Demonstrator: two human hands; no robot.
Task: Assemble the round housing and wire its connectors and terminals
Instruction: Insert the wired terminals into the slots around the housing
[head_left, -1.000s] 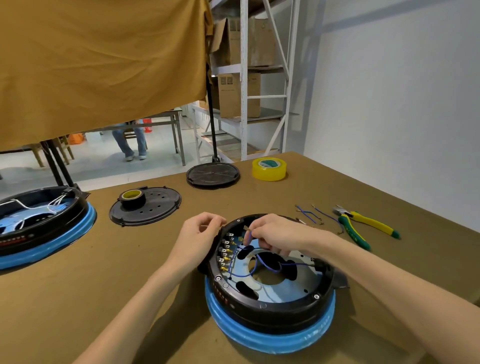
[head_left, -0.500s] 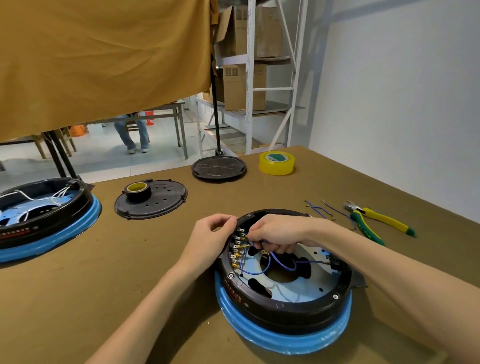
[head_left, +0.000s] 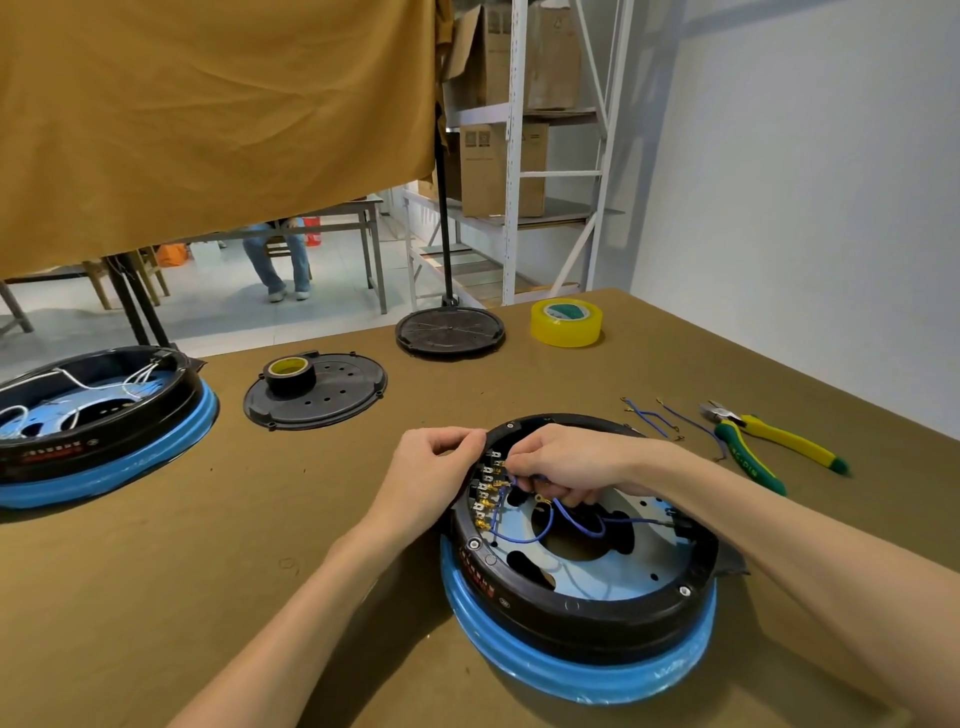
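Centrally, the round black housing on its blue ring base (head_left: 582, 670) sits at the near right of the brown table (head_left: 208, 545); wiring step in hand. Right hand (head_left: 566, 465) pinches a thin blue wire (head_left: 576, 519) at the brass terminal row (head_left: 485, 493); left hand (head_left: 431, 473), fingers curled, grips the rim. Next, probably: seat that connector squarely. Spare blue leads (head_left: 654, 418) and yellow-green cutters (head_left: 763, 444) lie right.
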